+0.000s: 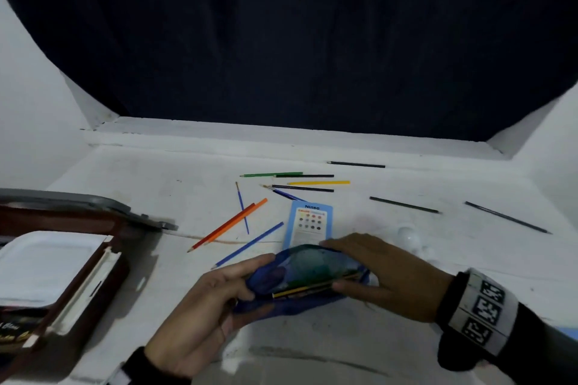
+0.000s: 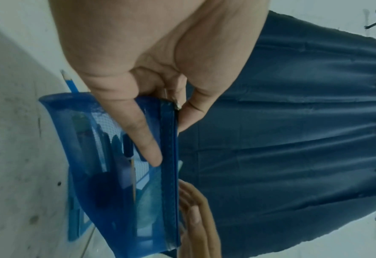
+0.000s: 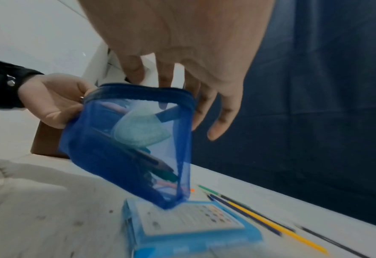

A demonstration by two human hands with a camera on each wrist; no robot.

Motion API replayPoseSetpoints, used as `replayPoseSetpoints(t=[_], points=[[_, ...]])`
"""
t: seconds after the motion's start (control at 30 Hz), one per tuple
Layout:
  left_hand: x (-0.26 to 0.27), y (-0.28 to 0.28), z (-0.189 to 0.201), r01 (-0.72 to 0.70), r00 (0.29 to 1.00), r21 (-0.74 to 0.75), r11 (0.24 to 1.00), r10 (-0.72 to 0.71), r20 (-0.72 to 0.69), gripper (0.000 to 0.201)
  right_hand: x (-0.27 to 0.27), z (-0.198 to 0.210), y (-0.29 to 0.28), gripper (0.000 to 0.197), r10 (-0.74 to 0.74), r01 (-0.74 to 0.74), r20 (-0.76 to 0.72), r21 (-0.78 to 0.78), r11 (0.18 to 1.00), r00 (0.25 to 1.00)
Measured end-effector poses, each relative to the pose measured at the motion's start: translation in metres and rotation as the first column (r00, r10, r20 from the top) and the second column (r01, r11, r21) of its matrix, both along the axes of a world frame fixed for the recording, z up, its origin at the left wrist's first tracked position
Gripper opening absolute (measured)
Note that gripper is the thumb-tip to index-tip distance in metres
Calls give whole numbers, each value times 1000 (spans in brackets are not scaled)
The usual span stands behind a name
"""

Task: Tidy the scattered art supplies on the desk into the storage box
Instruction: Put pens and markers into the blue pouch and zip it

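Both hands hold a blue mesh pouch [image 1: 300,272] just above the white desk, near its front. Pencils and a pale green piece show through its mesh [image 3: 127,148]. My left hand [image 1: 250,275] pinches the pouch's zip end between thumb and finger [image 2: 178,108], with one finger lying along the mesh [image 2: 116,174]. My right hand [image 1: 331,264] holds the other end, fingers over the top edge and thumb on the near edge. The open brown storage box [image 1: 115,262] sits at the left with a white palette in it. Coloured pencils [image 1: 317,182], brushes [image 1: 242,209] and dark pencils [image 1: 403,205] lie scattered behind.
A light blue paint set [image 1: 309,222] [image 3: 189,225] lies flat right behind the pouch. A grey lid [image 1: 93,200] rests behind the storage box. A small clear dome [image 1: 408,234] sits by my right hand. A raised ledge and a dark curtain [image 1: 312,40] close off the back.
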State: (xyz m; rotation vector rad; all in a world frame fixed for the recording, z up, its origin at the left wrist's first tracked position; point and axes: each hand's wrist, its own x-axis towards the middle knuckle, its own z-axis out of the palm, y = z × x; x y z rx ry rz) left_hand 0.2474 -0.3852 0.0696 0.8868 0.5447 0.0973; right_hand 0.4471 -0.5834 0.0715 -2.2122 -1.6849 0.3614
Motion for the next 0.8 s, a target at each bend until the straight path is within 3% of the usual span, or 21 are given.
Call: replayPoseSetpoints(t=[0.07, 0.17, 0.3, 0.37, 0.43, 0.53, 0.6, 0.7, 0.8], points=[[4, -14, -3, 28, 999, -2, 1000, -28, -19, 52, -1, -1, -17, 56, -20, 20, -7, -33, 999, 1000], [6, -35, -14, 74, 995, -2, 997, -74, -64, 50, -6, -3, -37, 47, -31, 40, 106, -83, 996, 994], [2, -57, -28, 169, 983, 22, 985, -167, -82, 57, -19, -10, -56, 57, -3, 61, 251, -221, 973, 968], [-4, -62, -33, 180, 983, 43, 983, -178, -42, 61, -23, -14, -59, 39, 0, 74, 322, -218, 973, 947], [-14, -60, -39, 182, 983, 166, 969, -183, -10, 65, -23, -19, -59, 32, -20, 89, 329, -195, 977, 944], [-28, -50, -46, 209, 975, 503, 839, -220, -39, 64, -21, -25, -58, 38, -39, 98, 340, -159, 982, 940], [-35, -47, -48, 198, 979, 653, 731, -186, -89, 57, -24, -25, -57, 37, -58, 103, 333, -118, 988, 941], [-39, -50, -51, 90, 996, 777, 623, -44, -80, 30, -37, -21, -53, 37, -67, 75, 300, -17, 997, 952], [-36, -58, -50, -16, 997, 805, 593, 71, -33, 24, -56, -10, -37, 44, -1, -13, 307, 45, 999, 952]])
